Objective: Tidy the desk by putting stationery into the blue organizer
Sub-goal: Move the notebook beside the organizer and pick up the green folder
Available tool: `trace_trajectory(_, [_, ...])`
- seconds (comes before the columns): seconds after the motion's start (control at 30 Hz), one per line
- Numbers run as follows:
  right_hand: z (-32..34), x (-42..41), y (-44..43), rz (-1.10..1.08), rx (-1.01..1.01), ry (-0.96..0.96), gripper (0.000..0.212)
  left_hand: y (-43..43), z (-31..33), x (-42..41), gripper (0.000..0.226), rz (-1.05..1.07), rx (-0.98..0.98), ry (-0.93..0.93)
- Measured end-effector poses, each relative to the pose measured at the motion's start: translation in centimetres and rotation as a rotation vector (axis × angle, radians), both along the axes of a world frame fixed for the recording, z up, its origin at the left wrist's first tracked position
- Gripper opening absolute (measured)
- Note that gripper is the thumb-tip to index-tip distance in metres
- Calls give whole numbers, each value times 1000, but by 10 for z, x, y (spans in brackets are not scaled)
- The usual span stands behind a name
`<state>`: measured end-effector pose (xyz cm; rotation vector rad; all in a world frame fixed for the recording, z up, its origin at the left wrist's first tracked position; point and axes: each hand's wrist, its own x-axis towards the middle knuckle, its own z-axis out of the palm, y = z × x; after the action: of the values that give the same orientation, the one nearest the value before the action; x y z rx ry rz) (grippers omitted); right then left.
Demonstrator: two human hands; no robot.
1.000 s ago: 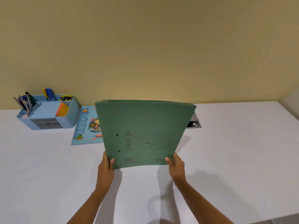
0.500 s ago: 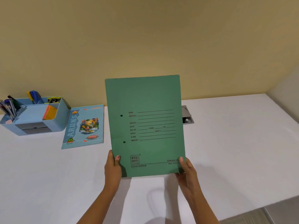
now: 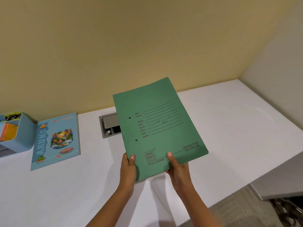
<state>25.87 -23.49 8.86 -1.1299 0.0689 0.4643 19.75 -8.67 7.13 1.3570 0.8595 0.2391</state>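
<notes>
I hold a green spring file (image 3: 159, 126) above the white desk, tilted so its top leans to the right. My left hand (image 3: 128, 167) grips its lower left corner, thumb on the cover. My right hand (image 3: 177, 169) grips the bottom edge further right, thumb on the cover too. The blue organizer (image 3: 24, 133) stands at the far left edge, cut off by the frame, with orange sticky notes (image 3: 7, 133) in one compartment. A light blue notebook (image 3: 55, 141) lies flat beside the organizer.
A grey cable hatch (image 3: 109, 126) is set into the white desk (image 3: 229, 128), partly hidden behind the file. The beige wall runs along the back, a white partition along the right. The desk's right edge drops to grey carpet (image 3: 242, 212).
The file has swung from upright to tilted rightward and lower. My view has turned right, so the organizer and notebook have slid toward the left edge.
</notes>
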Motion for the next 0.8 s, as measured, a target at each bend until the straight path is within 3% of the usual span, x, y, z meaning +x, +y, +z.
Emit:
trace_trajectory(0.13, [-1, 13, -27, -54, -11, -12, 37, -22, 1, 11, 20, -98, 30, 7])
trace_trajectory(0.5, [-13, 85, -105, -214, -23, 53, 37, -65, 4, 84, 25, -293, 34, 24])
trace_trajectory(0.8, [-29, 176, -172, -249, -106, 124, 35, -95, -39, 142, 37, -564, 475, 138])
